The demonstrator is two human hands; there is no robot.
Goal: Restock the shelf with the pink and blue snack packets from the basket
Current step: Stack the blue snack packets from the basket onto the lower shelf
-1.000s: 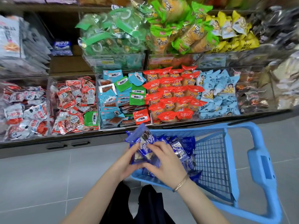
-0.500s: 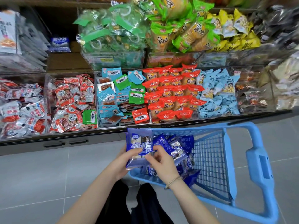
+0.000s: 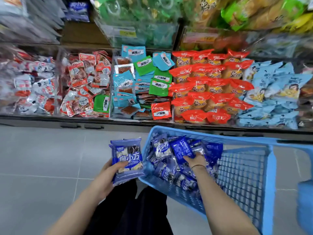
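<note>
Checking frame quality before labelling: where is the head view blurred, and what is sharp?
Head view: the blue packets in the left hand are sharp, print readable; the red packets are fairly crisp; the green packets at the top and the frame edges smear with motion blur; the right hand in the basket is slightly soft.

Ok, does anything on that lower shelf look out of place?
Yes. One green packet lies in the bin of red-and-white packets, and a lone red packet sits at the front among the blue and green packets. Both differ from their neighbours, so they look misfiled.
</note>
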